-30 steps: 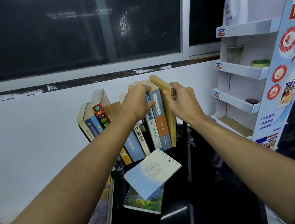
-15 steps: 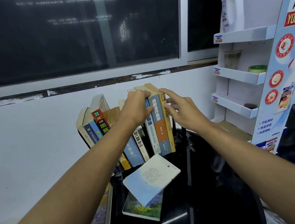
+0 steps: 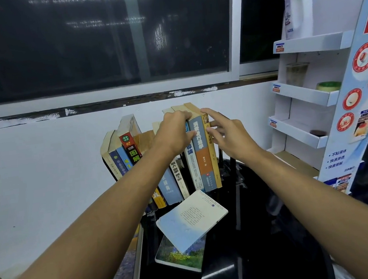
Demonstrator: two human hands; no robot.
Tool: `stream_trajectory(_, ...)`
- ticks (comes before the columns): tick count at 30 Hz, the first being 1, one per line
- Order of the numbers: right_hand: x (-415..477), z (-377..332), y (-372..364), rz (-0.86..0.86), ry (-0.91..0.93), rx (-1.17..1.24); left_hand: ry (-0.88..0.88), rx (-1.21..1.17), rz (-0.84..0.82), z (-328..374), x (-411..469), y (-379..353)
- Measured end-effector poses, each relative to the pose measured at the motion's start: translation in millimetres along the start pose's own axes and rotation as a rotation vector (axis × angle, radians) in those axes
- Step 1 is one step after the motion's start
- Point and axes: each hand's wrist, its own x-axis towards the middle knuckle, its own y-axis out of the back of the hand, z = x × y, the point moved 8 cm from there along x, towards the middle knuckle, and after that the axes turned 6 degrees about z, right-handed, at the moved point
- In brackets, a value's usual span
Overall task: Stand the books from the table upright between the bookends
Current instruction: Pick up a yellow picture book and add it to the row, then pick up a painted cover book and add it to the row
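Books [image 3: 199,151] stand in a row at the back of the table [image 3: 272,255]; two flat books [image 3: 191,216] lie in front.
Paperbacks, likely light, stiff on edge, slick covers; pinch at spine top. Left hand [image 3: 175,131] curls over right-end tops; right hand [image 3: 228,134], fingers straight, braces tan book [image 3: 212,159]. Tabletop black, glossy; white wall [image 3: 34,179], dark window [image 3: 99,45].

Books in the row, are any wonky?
Yes. The left books lean sideways, unlike the upright books on the right. Two more, a pale blue book on a green book, lie flat.
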Motion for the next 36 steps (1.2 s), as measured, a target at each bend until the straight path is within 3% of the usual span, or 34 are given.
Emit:
stream_trajectory(9, -2.3, -15.2, 8.2, -0.015, 0.078, -0.171, -0.026, -0.003, -0.075, 13.1, -13.6, 17.3)
stream_trajectory(12, -9.9, -32.7, 16.8, 0.084, 0.177, -0.238, -0.056, 0.007, -0.04, 20.0, -27.3, 33.2)
stream_trajectory(17, -35.0, -70.8, 4.2, 0.06, 0.292, -0.202, -0.069, -0.025, 0.04, 12.3, -60.4, 65.3)
stream_trajectory(26, -91.7, -117.7, -64.4, -0.276, 0.282, -0.227, 0.07, 0.054, -0.035, -54.3, -153.7, 106.8)
stream_trajectory(32, -136.3, -126.7, -114.8, -0.543, 0.162, -0.238, 0.235, 0.12, -0.164, -117.3, -223.0, 121.2)
stream_trajectory(36, -161.0, -121.2, -142.0, -0.61, 0.071, -0.22, 0.38, 0.141, -0.254, -152.6, -262.5, 122.7)
